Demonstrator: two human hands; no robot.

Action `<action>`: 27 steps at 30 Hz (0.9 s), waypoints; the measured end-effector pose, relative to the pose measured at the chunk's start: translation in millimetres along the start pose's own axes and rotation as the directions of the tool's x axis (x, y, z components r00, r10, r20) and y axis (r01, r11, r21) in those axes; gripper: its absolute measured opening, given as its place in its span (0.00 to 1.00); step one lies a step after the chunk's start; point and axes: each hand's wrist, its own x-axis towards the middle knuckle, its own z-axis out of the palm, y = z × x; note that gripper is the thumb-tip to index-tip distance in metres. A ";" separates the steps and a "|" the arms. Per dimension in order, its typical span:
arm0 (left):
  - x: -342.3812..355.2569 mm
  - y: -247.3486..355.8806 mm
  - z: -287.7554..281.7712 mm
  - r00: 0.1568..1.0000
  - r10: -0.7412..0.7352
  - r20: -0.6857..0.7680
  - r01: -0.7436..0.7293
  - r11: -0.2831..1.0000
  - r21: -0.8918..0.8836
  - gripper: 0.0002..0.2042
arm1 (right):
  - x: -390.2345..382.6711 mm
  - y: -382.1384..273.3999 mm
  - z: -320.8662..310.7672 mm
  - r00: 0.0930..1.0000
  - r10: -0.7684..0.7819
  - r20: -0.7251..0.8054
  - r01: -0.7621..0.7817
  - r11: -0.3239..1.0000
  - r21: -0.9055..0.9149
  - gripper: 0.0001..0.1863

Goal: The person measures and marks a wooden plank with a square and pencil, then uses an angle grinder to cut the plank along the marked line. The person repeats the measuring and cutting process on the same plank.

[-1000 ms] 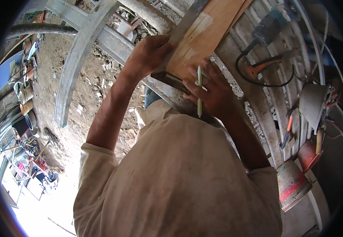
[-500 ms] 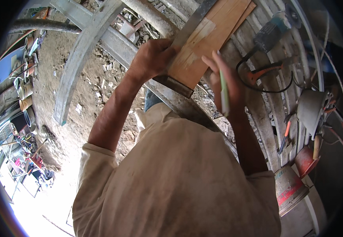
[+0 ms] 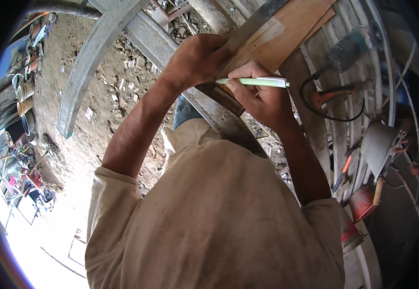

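Note:
My left hand (image 3: 197, 60) is closed round the near left edge of a flat wooden board (image 3: 272, 41), at a grey metal strip (image 3: 255, 29) running along that edge. Its fingertips are partly hidden. A short dark bar (image 3: 221, 99) crosses the board's near end. Between the thumb and fingers of my right hand (image 3: 267, 103) is a white and light-green pen (image 3: 269, 82). The pen lies almost level, its tip close to my left hand at the board's near end. Whether the tip touches the wood, I cannot tell.
An angle grinder (image 3: 349, 50) lies on grey rails at the far right, near an orange-handled tool (image 3: 332, 95). Red buckets (image 3: 362, 204) stand at right. A curved concrete-like beam (image 3: 91, 62) and a long grey beam (image 3: 151, 41) lie over rubble-strewn ground.
My right hand has come left and turned, bringing the pen from upright to nearly level across the board's near end. My left hand still grips the edge; the whole view has shifted slightly.

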 end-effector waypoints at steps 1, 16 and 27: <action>-0.2 1.4 -0.2 1.000 -0.014 0.009 0.014 1.000 0.006 0.22 | 0.9 -1.3 -0.2 1.000 0.014 0.002 -0.014 1.000 0.002 0.05; 1.3 6.9 -2.5 0.991 -0.133 0.034 0.134 0.991 -0.025 0.21 | 43.1 -3.2 -39.9 0.995 -0.006 -0.099 -0.012 0.984 -0.177 0.06; 0.4 18.1 -7.3 0.974 -0.214 0.070 0.217 0.976 -0.034 0.17 | 87.1 25.2 -78.2 0.976 -0.060 -0.211 0.017 0.979 -0.203 0.08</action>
